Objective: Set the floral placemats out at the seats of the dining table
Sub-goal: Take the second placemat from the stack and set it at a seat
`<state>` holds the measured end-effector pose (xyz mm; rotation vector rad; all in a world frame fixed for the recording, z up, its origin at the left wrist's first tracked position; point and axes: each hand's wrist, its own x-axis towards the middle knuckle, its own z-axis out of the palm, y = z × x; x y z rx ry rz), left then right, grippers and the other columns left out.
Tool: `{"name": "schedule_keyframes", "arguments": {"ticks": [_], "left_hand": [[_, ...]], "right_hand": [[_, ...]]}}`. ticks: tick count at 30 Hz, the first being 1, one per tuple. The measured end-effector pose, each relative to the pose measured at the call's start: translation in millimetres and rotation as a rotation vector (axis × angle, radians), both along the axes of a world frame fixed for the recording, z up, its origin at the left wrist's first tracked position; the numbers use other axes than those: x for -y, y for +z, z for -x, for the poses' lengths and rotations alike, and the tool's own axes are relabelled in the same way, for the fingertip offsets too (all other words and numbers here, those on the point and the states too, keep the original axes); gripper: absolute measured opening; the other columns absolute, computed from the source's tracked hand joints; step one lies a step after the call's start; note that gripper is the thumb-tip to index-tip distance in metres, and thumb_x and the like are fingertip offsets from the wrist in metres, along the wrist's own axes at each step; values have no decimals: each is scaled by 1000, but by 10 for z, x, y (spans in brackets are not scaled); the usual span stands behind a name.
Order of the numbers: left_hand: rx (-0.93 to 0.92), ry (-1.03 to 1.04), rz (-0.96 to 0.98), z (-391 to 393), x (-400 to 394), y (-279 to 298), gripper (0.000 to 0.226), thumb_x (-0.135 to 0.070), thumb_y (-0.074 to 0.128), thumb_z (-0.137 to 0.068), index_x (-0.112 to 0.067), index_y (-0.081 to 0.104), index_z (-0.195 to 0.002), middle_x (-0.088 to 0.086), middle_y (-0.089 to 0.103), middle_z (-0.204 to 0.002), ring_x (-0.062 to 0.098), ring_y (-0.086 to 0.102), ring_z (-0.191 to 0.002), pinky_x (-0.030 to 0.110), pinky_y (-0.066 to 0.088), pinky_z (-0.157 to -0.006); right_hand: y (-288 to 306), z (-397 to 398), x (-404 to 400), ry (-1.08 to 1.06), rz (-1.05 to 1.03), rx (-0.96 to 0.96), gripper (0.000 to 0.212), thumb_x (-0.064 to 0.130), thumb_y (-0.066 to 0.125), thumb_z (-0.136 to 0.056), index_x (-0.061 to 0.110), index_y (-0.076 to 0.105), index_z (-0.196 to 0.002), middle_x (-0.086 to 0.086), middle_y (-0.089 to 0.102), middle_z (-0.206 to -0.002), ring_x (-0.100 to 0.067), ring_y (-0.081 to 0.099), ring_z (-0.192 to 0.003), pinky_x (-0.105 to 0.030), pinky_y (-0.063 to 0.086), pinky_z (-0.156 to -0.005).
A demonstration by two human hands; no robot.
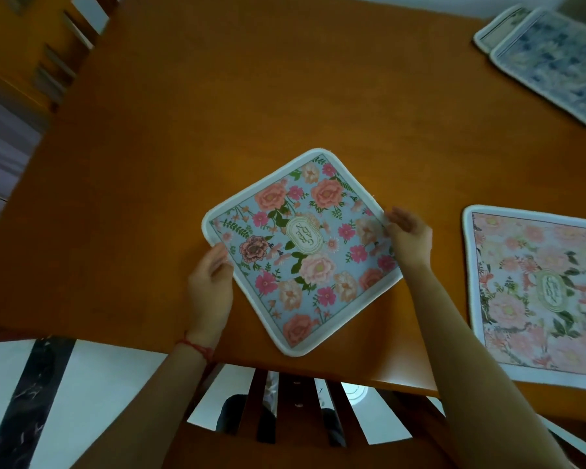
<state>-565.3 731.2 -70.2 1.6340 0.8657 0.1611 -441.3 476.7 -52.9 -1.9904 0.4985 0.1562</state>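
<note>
A light-blue floral placemat [301,252] with a white border lies turned like a diamond on the brown dining table [217,113], close to the near edge. My left hand [210,286] holds its left corner, fingers curled at the edge. My right hand [410,238] pinches its right corner. A pink floral placemat [538,292] lies flat on the table to the right. Two blue-toned placemats [552,59] lie overlapped at the far right corner.
A wooden chair back [301,411] with slats stands below me at the table's near edge. Another chair [65,52] stands at the far left side. White floor with a dark marble strip [27,401] shows at lower left.
</note>
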Motion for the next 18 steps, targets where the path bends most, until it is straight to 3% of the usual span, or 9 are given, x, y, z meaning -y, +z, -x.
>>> {"name": "schedule_keyframes", "arguments": {"ticks": [2, 4, 8, 10, 14, 16, 18], "left_hand": [[15, -79, -13, -111, -57, 18, 35, -3, 51, -92, -10, 55, -126, 7, 59, -127, 16, 56, -114, 35, 50, -94], [17, -151, -69, -265, -133, 50, 37, -2, 50, -92, -7, 52, -128, 9, 57, -128, 17, 55, -114, 37, 48, -97], [15, -324, -162, -519, -293, 47, 39, -1, 48, -92, -5, 49, -130, 10, 55, -131, 14, 52, -113, 27, 43, -95], [8, -388, -187, -659, -360, 33, 39, -2, 47, -92, -5, 48, -131, 10, 54, -131, 20, 54, -116, 33, 47, -94], [-48, -483, -228, -907, -447, -38, 42, -5, 46, -93, -10, 45, -135, 11, 53, -133, 28, 62, -104, 32, 54, -70], [-63, -525, -277, -1013, -453, -49, 42, -9, 45, -94, -12, 43, -136, 10, 51, -134, 28, 64, -98, 28, 52, -60], [-63, -555, -299, -1100, -445, -42, 42, -10, 45, -95, -11, 42, -137, 9, 48, -138, 25, 62, -103, 26, 52, -61]], "right_hand": [[-36, 122, 47, -21, 48, 4, 38, 10, 52, -89, 11, 54, -127, -5, 60, -124, -19, 57, -109, -33, 52, -84], [-55, 255, 75, -54, 64, 1, 39, 8, 50, -89, 10, 53, -128, -6, 58, -125, -17, 56, -106, -27, 50, -76], [-70, 507, 61, -146, 68, 4, 38, 7, 51, -90, 9, 53, -128, -8, 59, -123, -15, 54, -100, -20, 45, -71], [-78, 638, 26, -193, 76, -3, 38, 6, 49, -90, 10, 53, -127, -6, 60, -117, -13, 53, -95, -17, 43, -65], [-104, 859, -46, -268, 59, -22, 40, 5, 47, -91, 11, 50, -131, -1, 56, -104, -16, 54, -92, -25, 45, -69], [-114, 938, -75, -305, 19, -20, 41, 7, 49, -91, 11, 50, -132, -4, 59, -113, -17, 56, -100, -27, 48, -76], [-126, 1000, -95, -329, 8, -8, 38, 11, 53, -91, 12, 51, -130, -6, 60, -120, -20, 57, -109, -31, 49, -84]]}}
